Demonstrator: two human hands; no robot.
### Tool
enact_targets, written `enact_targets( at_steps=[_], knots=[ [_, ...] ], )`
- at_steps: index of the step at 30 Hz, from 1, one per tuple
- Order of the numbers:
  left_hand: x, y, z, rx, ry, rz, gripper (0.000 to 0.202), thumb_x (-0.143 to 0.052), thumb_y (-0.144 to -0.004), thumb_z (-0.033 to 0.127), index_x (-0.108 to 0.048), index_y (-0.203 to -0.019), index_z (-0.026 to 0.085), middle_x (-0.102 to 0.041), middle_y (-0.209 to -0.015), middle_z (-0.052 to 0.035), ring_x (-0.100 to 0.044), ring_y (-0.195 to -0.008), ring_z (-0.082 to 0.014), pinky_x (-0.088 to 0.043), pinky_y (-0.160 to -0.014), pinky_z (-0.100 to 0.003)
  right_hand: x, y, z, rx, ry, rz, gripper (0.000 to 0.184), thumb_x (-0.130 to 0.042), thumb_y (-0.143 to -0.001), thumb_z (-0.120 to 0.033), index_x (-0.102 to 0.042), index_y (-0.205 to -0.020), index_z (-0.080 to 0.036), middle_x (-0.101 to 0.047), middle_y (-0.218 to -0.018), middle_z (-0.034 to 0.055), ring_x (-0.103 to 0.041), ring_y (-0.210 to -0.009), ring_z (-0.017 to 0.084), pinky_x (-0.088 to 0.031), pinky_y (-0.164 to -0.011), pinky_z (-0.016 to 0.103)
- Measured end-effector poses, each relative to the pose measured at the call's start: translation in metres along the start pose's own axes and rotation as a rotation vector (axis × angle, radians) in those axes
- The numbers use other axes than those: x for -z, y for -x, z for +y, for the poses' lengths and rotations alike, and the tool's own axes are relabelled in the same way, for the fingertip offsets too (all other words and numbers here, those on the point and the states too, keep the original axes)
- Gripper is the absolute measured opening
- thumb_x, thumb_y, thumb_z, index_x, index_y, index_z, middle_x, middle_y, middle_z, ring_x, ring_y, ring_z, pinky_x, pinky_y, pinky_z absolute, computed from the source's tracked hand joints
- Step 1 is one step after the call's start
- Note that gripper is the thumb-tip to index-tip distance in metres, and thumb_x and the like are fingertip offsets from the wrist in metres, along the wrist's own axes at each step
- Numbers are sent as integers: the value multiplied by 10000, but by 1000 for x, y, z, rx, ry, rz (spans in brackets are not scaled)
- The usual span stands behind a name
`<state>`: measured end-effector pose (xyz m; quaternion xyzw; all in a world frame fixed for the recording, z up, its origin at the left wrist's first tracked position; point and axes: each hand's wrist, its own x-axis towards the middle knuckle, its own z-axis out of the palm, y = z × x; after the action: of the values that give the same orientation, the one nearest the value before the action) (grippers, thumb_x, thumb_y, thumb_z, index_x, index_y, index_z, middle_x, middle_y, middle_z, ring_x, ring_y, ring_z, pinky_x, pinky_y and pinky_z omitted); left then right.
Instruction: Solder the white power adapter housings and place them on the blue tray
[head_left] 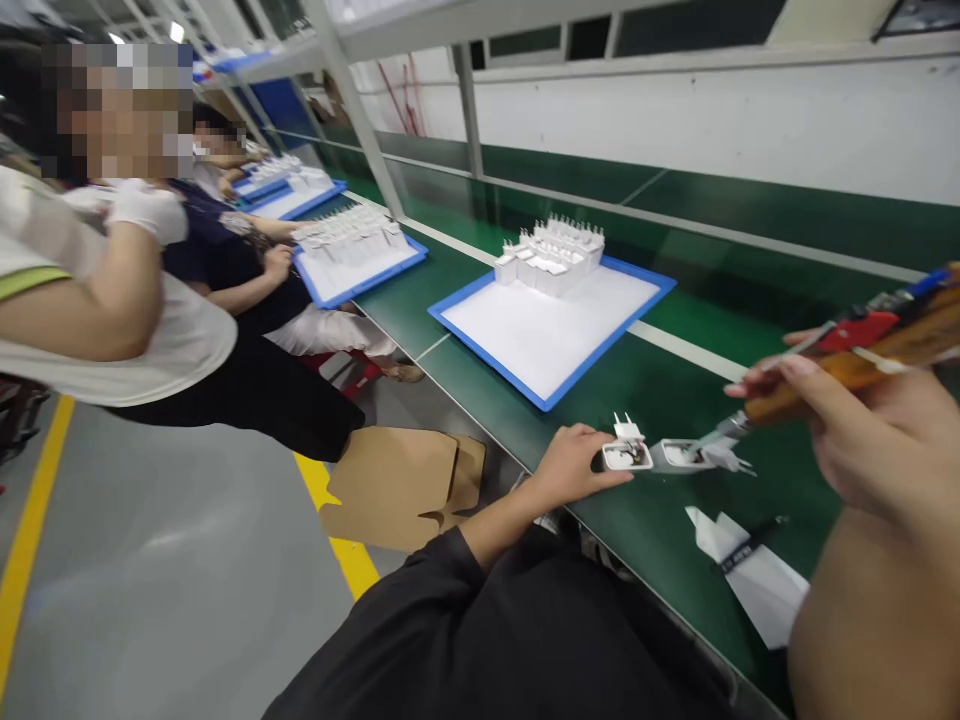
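Observation:
My left hand (pixel 573 466) is closed round the near end of a white plug adapter housing (pixel 627 458), its open top facing up and a two-pin plug piece (pixel 628 430) raised beside it. Touching its far end is a second open housing (pixel 679 455), with small parts inside and its pin piece (pixel 729 458) tipped to the right. In my right hand (pixel 847 400) is a glue gun (pixel 862 350) with an orange-brown body and a red part. Its metal nozzle reaches down into the second housing; the tip is blurred.
A blue-rimmed tray (pixel 517 345) with several white housings (pixel 555 255) lies beyond my hands. White paper (pixel 757 580) with a thin black tool (pixel 750 548) lies at the right. Co-workers sit and stand at left beside another tray (pixel 375 275). Cardboard (pixel 397 480) is below the table edge.

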<state>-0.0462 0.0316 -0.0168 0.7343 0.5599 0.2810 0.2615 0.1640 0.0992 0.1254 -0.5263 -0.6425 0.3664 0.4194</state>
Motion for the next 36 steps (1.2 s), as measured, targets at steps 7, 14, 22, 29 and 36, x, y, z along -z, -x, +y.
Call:
enact_targets(
  at_steps=[7,14,22,29,36],
  knots=[
    [6,0,9,59,-1,93,482,-607,-875,434,-549,-1301,217,-682,-1153,-81,-639,-1010,-225,-492,-905,-348,-43,15,-41,112,-398,116,191,-516,-864,-324,-379,-968,-242,-545,-1009,-6,-537,-543,43,-519,-568,257],
    [16,5,21,-16,-7,159,438,-634,-839,401,-572,-1233,218,-714,-1006,-47,-672,-863,-174,-529,-795,-277,-71,23,-45,164,-180,313,423,-577,-843,-491,-332,-1118,-282,-564,-1063,25,-583,-641,90,-506,-546,262],
    [26,4,32,-89,38,242,392,-711,-767,336,-635,-1124,195,-735,-936,-34,-685,-797,-162,-530,-750,-250,-80,18,-28,441,-261,373,516,-638,-812,-469,-319,-1156,-254,-567,-917,-12,-514,-575,36,-409,-483,201],
    [33,2,43,-113,33,233,387,-711,-766,324,-644,-1123,192,-732,-896,-26,-668,-734,-143,-513,-709,-226,-80,14,-20,485,-235,371,472,-571,-851,-411,-307,-1214,-266,-551,-891,-12,-435,-530,38,-414,-490,233],
    [33,2,43,-117,36,216,378,-699,-775,340,-645,-1117,190,-725,-874,-26,-656,-713,-138,-504,-701,-219,-78,14,-20,523,-274,354,457,-568,-857,-399,-310,-1209,-262,-550,-889,-6,-455,-566,52,-434,-510,242]
  ],
)
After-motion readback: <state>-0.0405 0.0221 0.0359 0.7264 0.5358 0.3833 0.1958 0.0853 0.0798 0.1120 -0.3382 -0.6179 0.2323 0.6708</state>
